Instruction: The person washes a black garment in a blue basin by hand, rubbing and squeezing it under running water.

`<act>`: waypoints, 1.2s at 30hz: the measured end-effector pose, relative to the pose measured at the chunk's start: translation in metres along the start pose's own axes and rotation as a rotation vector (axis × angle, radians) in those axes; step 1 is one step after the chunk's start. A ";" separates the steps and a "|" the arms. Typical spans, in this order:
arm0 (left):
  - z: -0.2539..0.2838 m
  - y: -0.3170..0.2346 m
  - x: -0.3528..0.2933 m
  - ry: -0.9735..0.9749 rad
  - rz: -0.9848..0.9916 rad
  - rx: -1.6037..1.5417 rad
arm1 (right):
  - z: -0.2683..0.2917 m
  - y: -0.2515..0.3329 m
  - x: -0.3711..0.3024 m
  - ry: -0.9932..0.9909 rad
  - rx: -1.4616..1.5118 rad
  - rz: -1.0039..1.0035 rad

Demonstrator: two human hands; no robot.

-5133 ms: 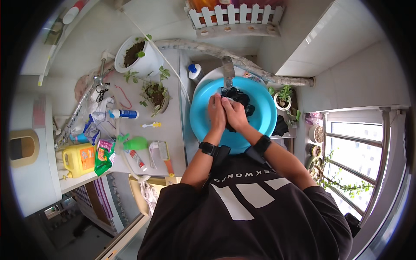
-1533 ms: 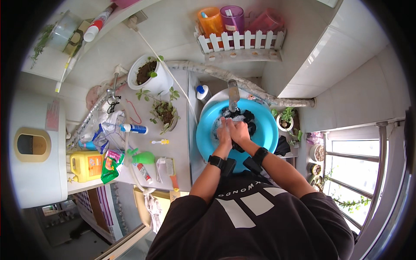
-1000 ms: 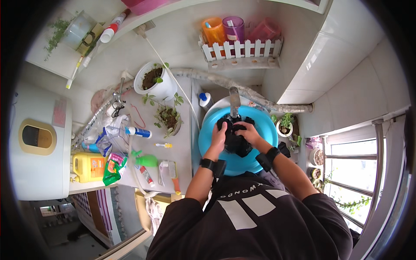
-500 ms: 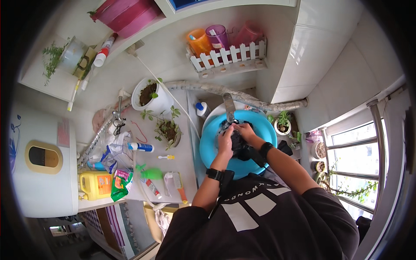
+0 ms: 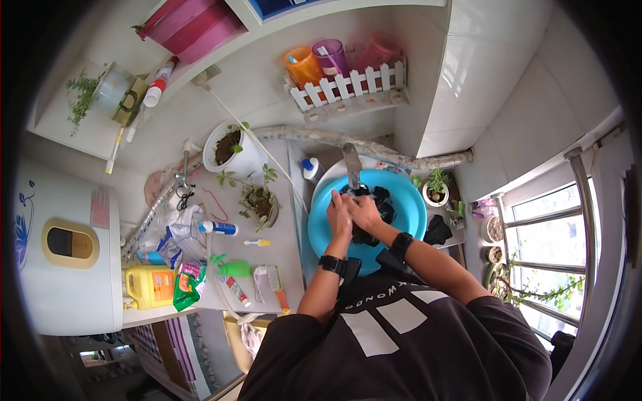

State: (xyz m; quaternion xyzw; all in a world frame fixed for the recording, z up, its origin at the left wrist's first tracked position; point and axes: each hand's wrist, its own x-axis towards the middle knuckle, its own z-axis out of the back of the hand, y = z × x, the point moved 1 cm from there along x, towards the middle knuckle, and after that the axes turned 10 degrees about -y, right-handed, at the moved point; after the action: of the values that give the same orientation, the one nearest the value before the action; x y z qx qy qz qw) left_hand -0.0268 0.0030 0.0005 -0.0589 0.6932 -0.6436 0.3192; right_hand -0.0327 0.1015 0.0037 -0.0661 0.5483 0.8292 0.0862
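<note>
We see a pale surface (image 5: 286,234) carrying a white pot (image 5: 251,158), a potted leafy plant (image 5: 258,199), a blue-and-white tube (image 5: 219,228), a green spray bottle (image 5: 235,269), a red-and-white tube (image 5: 234,290), an orange-handled brush (image 5: 275,281), a yellow jug (image 5: 142,286) and a green pouch (image 5: 187,289).

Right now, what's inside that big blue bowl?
Bunched black cloth lies inside the blue basin. The left hand and right hand hide part of it. Whatever is underneath the cloth is covered, so I can't tell.

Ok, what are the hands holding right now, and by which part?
Cannot be told: the left hand and right hand are together over the black cloth, hiding any part they might grip.
</note>
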 end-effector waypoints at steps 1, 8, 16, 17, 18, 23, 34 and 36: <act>-0.007 0.004 -0.004 0.036 0.032 -0.011 | -0.005 -0.023 0.013 -0.052 -0.140 0.065; 0.007 -0.007 -0.001 0.198 -0.179 0.136 | -0.005 -0.048 0.035 -0.133 -0.116 -0.016; 0.050 -0.036 0.021 0.339 -0.065 -0.370 | 0.057 -0.011 0.017 0.419 0.346 0.192; 0.060 -0.034 0.032 0.268 -0.086 -0.248 | 0.066 -0.013 0.024 0.408 0.245 0.149; 0.068 -0.030 0.039 0.194 -0.106 -0.125 | 0.074 -0.018 0.027 0.397 0.144 0.108; 0.036 -0.014 0.025 -0.103 0.033 0.012 | 0.055 -0.039 0.031 0.140 1.087 -0.398; -0.027 0.006 -0.014 0.107 0.023 -0.064 | 0.013 -0.033 0.029 -0.198 -0.194 0.085; -0.014 -0.009 -0.011 0.162 -0.006 -0.167 | 0.018 -0.026 0.027 -0.075 0.233 0.245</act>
State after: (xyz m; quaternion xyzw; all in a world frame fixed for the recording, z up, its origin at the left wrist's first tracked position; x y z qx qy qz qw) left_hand -0.0282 0.0185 0.0122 -0.0352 0.7676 -0.5873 0.2541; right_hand -0.0539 0.1295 -0.0180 0.0425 0.6412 0.7661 0.0121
